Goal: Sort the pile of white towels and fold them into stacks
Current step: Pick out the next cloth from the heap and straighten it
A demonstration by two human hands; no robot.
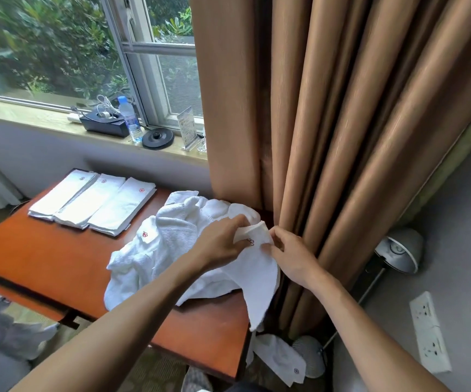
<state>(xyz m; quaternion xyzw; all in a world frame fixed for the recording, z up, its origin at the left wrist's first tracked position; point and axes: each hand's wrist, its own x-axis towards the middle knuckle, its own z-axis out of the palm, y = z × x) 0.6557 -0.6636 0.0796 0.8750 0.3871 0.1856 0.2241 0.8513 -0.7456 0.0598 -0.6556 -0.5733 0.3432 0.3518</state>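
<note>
Bare fingers of left hand, right hand pinch 1 towel hanging lengthwise downward.

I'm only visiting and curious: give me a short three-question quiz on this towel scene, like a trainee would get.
1. True or false: the left hand and the right hand grip the same white towel.
2. How many folded stacks lie on the table?
3. The water bottle stands: A on the table, B on the windowsill, C on the floor.
Key: 1 true; 2 three; 3 B.
</note>
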